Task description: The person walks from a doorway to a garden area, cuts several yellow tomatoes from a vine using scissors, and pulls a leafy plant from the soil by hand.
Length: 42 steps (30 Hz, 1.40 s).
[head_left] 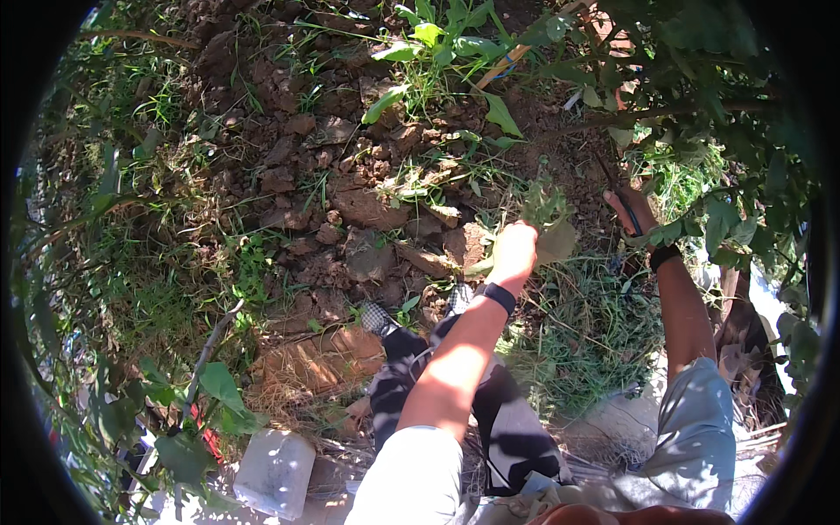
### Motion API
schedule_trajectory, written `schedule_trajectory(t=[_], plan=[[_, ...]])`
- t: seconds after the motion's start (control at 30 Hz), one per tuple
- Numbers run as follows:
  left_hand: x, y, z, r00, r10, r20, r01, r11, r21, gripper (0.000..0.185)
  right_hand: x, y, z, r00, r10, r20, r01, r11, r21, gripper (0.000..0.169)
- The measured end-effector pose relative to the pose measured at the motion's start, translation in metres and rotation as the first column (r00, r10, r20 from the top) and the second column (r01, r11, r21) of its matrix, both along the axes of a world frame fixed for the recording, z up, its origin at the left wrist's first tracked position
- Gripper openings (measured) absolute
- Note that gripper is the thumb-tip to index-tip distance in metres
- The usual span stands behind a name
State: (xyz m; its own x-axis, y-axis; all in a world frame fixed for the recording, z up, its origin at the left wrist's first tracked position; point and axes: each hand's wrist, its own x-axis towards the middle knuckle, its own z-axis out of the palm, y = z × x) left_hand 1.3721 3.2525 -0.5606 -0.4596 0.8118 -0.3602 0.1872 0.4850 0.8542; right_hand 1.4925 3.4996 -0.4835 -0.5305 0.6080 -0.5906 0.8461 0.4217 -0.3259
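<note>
My left hand (515,252) is closed around a bunch of pulled or cut weeds (548,213), with leaves sticking out past the fingers. On the right, my right hand (633,210) grips a thin dark hand tool (605,169), whose narrow end points up towards the soil. Leaves and shade partly cover it, so its exact kind is unclear. Between and below the hands lies a heap of green grass and weeds (590,328). Cloddy brown soil (367,203) spreads ahead of my feet. A broad-leaved green plant (446,46) grows farther off.
Leafy branches (728,131) hang close over my right hand. A wooden stick (502,67) with a blue tie slants near the broad-leaved plant. A brick-like block (321,361) lies by my foot, and a whitish container (274,472) stands lower left. A bare branch (209,348) rises at left.
</note>
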Motion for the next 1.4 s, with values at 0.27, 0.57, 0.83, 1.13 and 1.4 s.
schedule_trajectory(t=[0.27,0.57,0.83,1.13,1.4], plan=[[-0.036,-0.272,-0.006,0.856,0.494,0.152,-0.467,0.865,-0.182,0.047,0.058,-0.187,-0.007,0.769,-0.571,0.287,0.632,0.615,-0.471,0.039],[-0.069,-0.460,0.076,0.030,0.771,0.636,-0.821,0.381,-0.424,0.047,0.030,-0.326,0.035,0.747,-0.565,0.351,0.641,0.470,-0.607,0.034],[-0.093,-0.496,0.085,0.562,0.818,0.124,-0.695,0.549,-0.465,0.026,-0.020,-0.343,0.083,0.811,-0.573,0.119,0.536,0.646,-0.543,0.030],[-0.125,-0.509,0.113,0.699,0.715,-0.029,-0.670,0.640,-0.377,0.043,-0.039,-0.355,0.091,0.736,-0.634,0.236,0.654,0.579,-0.487,0.031],[-0.221,-0.471,0.103,0.715,0.692,-0.099,-0.698,0.714,-0.050,0.037,-0.094,-0.328,0.044,0.703,-0.680,0.210,0.666,0.525,-0.530,0.032]])
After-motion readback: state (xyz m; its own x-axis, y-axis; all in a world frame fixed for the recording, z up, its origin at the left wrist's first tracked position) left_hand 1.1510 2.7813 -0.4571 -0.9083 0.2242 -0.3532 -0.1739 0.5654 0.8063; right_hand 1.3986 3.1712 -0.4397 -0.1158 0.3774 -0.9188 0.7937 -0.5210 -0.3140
